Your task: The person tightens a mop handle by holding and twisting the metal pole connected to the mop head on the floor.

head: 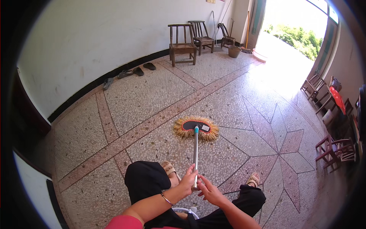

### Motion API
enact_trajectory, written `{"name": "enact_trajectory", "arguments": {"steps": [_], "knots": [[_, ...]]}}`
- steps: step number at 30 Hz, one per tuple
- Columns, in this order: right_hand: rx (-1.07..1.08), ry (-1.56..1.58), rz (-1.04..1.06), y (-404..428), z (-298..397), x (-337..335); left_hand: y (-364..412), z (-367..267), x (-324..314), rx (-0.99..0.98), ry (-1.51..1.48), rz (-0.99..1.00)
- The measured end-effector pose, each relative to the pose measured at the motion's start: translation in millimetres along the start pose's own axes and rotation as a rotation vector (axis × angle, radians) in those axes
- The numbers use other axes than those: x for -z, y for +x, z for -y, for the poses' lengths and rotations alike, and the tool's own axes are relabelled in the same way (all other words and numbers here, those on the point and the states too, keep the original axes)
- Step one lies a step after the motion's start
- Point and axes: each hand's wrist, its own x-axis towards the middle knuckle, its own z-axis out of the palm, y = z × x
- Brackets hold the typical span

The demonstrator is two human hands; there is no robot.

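Observation:
A flat mop with a yellow and orange fringed head (pixel 196 128) rests on the terrazzo floor in front of me. Its metal pole (pixel 196 151) runs back towards my body from a teal joint. Near the pole's lower end, my left hand (pixel 188 179) is wrapped around it, with a bracelet at the wrist. My right hand (pixel 210 189) is close beside the pole end, fingers spread and partly bent; whether the fingertips touch the pole cannot be told. Below my hands, between my legs, part of a white rounded frame (pixel 187 210) shows.
Dark slippers (pixel 125 74) lie along the left wall. Wooden chairs (pixel 183 45), a bucket (pixel 234 51) and brooms (pixel 247 31) stand towards the bright doorway. More chairs (pixel 333 151) line the right side. My sandalled feet (pixel 253 179) flank the pole.

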Motion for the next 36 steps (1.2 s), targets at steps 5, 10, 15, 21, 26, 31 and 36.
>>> {"name": "enact_trajectory", "arguments": {"steps": [5,10,15,21,26,31,36], "knots": [[-0.244,0.518,0.063,-51.9,17.4,-33.4,-41.8,44.8,12.2,-0.091,0.442,0.016],[-0.458,0.362,-0.050,-87.3,60.2,-50.3,-97.2,36.9,40.4,0.366,0.502,0.313],[-0.325,0.116,-0.259,-109.9,7.8,-64.3,-146.9,5.3,92.4,-0.252,1.181,0.364],[-0.136,-0.522,-0.525,-86.2,23.0,-28.9,-223.6,-42.0,122.1,-1.152,1.676,0.313],[-0.096,-0.549,-0.556,29.2,17.7,-27.0,-255.2,-30.3,182.9,-0.999,1.727,0.440],[-0.079,-0.639,-0.540,71.7,2.1,-34.6,-253.6,-11.7,209.1,-1.003,1.865,0.626],[-0.045,-0.709,-0.439,-22.2,42.8,-34.7,-241.9,-5.5,231.8,-0.936,1.805,0.715]]}}
